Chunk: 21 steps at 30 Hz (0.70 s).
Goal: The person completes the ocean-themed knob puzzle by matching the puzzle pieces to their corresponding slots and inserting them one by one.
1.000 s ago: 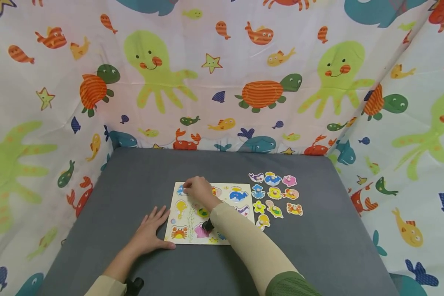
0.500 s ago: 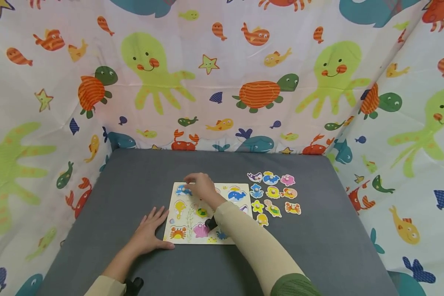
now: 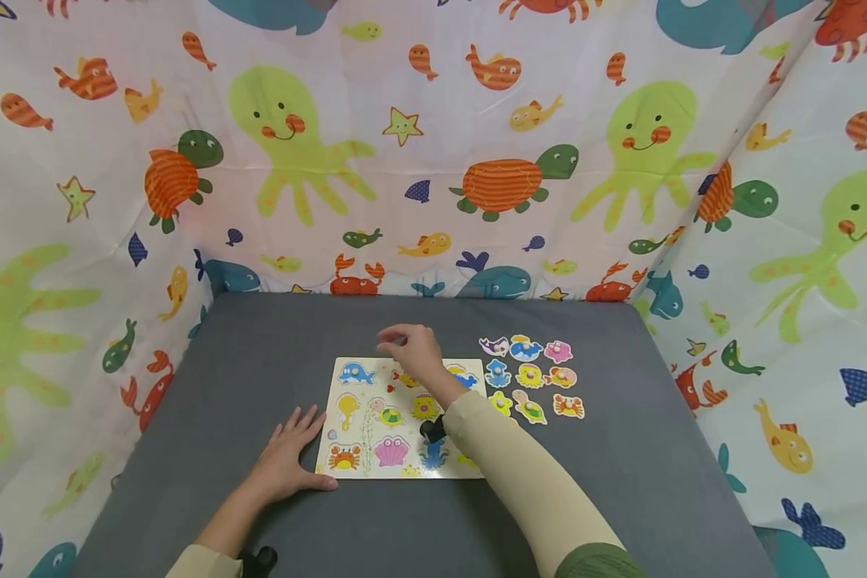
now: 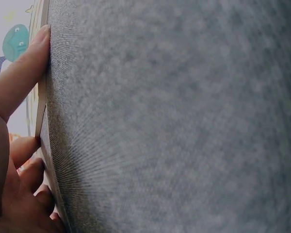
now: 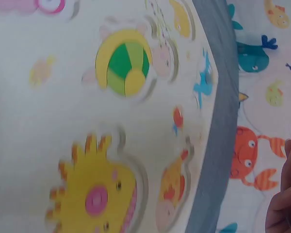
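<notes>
A wooden peg puzzle board point(image 3: 400, 474) with sea-animal shapes lies flat on the grey cloth. My left hand point(image 3: 289, 453) rests spread along its left side, thumb at the near left corner; the left wrist view has the thumb point(image 4: 26, 68) against the board's edge. Over the far edge, my right hand point(image 3: 413, 349) hovers with loosely bent fingers, nothing visible between them. A blue dolphin point(image 3: 356, 372) shows in the far left corner of the board. In the right wrist view only bent fingers point(image 5: 288, 189) appear, beyond the board.
Right of the board lie several loose puzzle pieces, among them a blue whale point(image 3: 526, 348), a turtle point(image 3: 530, 408), a crab point(image 3: 568, 406) and a pink piece point(image 3: 559, 352). A patterned curtain point(image 3: 405, 160) surrounds the grey table point(image 3: 274, 337). My right forearm covers part of the board.
My right hand has left the dolphin at the far left corner and moved right and up. The whole dolphin now shows. My left hand has stayed at the board's edge.
</notes>
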{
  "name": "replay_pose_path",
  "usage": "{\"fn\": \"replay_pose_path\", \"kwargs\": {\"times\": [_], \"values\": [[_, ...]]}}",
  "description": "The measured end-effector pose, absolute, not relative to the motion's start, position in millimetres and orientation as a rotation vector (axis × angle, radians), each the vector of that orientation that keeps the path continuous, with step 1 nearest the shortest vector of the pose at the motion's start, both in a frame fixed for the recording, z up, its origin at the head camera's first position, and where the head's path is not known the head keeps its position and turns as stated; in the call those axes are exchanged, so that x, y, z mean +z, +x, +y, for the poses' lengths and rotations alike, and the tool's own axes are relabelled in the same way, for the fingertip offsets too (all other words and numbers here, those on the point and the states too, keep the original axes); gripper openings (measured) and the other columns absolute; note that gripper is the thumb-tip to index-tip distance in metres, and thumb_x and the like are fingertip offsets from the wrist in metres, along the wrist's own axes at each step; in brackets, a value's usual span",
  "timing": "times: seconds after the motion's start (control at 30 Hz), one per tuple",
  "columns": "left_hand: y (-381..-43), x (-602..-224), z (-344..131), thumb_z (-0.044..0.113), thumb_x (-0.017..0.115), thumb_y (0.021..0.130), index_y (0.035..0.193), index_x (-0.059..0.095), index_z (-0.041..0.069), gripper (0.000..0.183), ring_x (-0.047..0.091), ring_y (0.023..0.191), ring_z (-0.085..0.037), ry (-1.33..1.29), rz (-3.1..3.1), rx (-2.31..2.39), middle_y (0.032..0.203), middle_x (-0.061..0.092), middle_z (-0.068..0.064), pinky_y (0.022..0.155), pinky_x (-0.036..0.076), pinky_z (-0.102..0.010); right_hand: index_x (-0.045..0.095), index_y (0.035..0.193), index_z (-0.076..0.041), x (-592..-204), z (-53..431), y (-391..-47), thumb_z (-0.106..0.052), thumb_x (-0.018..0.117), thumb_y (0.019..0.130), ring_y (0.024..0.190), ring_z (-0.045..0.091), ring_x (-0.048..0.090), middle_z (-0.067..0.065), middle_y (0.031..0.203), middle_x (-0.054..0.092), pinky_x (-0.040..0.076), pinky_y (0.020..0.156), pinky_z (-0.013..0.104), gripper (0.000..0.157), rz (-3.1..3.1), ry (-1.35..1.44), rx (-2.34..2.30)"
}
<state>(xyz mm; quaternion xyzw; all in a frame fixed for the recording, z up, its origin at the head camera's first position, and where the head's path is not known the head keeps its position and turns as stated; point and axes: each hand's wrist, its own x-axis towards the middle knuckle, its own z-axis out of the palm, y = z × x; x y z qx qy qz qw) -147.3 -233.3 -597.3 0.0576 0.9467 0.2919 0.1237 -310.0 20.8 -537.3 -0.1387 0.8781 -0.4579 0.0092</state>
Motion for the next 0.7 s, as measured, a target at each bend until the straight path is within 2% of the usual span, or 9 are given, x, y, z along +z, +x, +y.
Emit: {"fn": "replay_pose_path", "kwargs": {"times": [0.27, 0.7], "values": [[-147.8, -601.6, -235.7, 0.070, 0.088, 0.054, 0.160, 0.031, 0.015, 0.132, 0.006, 0.156, -0.042, 0.186, 2.780, 0.848, 0.168, 0.021, -0.014, 0.122, 0.004, -0.066, 0.078, 0.110, -0.021, -524.8, 50.7, -310.1, -0.029, 0.077, 0.091, 0.082, 0.011, 0.067, -0.006, 0.105, 0.076, 0.057, 0.067, 0.028, 0.020, 2.795, -0.376, -1.432], [-148.7, -601.3, -232.2, 0.069, 0.088, 0.054, 0.159, 0.033, 0.013, 0.132, 0.008, 0.155, -0.044, 0.206, 2.801, 0.827, 0.167, 0.024, -0.016, 0.121, 0.006, -0.067, 0.078, 0.110, -0.018, -516.7, 102.5, -303.1, -0.027, 0.076, 0.092, 0.081, 0.015, 0.064, -0.004, 0.104, 0.076, 0.056, 0.066, 0.028, 0.020, 2.820, -0.288, -1.494]]}}
